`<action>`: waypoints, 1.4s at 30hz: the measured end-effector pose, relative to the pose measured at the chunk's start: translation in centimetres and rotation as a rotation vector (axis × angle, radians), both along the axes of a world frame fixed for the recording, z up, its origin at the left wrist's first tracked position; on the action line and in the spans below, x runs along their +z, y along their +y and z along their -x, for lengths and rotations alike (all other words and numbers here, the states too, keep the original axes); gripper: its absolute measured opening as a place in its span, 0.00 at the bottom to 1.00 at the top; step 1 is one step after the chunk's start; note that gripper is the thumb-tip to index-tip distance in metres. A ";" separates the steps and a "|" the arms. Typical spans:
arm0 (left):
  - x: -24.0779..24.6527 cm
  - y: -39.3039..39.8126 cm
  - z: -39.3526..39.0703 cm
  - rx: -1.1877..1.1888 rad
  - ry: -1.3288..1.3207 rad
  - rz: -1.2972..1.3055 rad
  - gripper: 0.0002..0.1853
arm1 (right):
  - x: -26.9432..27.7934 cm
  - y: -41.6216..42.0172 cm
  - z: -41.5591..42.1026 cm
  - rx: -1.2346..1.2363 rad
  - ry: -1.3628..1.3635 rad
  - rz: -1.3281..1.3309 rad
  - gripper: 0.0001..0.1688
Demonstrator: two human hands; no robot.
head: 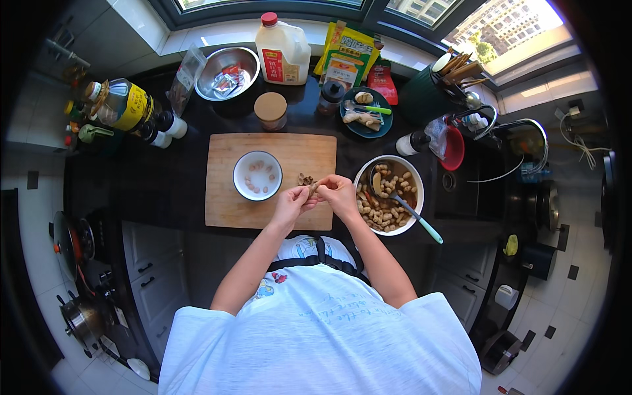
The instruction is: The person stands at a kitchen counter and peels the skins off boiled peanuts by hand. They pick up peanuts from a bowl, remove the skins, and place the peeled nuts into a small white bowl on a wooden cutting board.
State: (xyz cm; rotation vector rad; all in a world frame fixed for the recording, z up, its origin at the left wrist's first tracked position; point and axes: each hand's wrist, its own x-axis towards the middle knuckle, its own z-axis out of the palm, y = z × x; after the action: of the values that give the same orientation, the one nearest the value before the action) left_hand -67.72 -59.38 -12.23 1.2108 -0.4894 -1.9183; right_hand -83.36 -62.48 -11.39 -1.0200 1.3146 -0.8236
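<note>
My left hand point(292, 203) and my right hand point(338, 194) meet over the right part of a wooden cutting board point(222, 207). Between their fingertips they pinch a brown peanut in its shell point(313, 188). Just beyond the fingers lies a small heap of peanut shells point(304, 178) on the board. Left of my hands sits a white bowl with a dark rim point(238, 190), with several shelled peanuts point(256, 165) inside. To the right, a large white basin point(420, 192) holds unshelled peanuts point(387, 217) in brownish liquid. A ladle with a teal handle point(428, 229) rests in it.
Behind the board stand a cork-lidded jar point(270, 109), a steel bowl with sachets point(252, 61), a vinegar jug point(296, 49) and a dark plate with ginger and a spoon point(351, 129). An oil bottle point(118, 103) is at left. The sink point(469, 192) with its tap point(535, 128) lies right.
</note>
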 end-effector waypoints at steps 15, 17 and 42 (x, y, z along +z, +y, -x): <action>-0.8 0.6 -0.6 0.100 -0.058 -0.029 0.11 | 0.8 0.3 -0.4 0.218 0.364 0.358 0.14; -1.2 0.7 -0.8 0.086 -0.045 -0.034 0.12 | 1.7 0.1 -0.5 0.259 0.373 0.292 0.15; -0.2 1.0 1.1 0.099 -0.391 0.234 0.07 | 3.6 0.1 -2.0 0.074 0.281 0.093 0.12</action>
State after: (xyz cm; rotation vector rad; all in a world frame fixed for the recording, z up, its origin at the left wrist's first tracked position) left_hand -68.87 -58.37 -12.41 1.4274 -0.8180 -1.4941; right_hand -81.36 -62.40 -7.79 -1.2852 1.4753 -0.7086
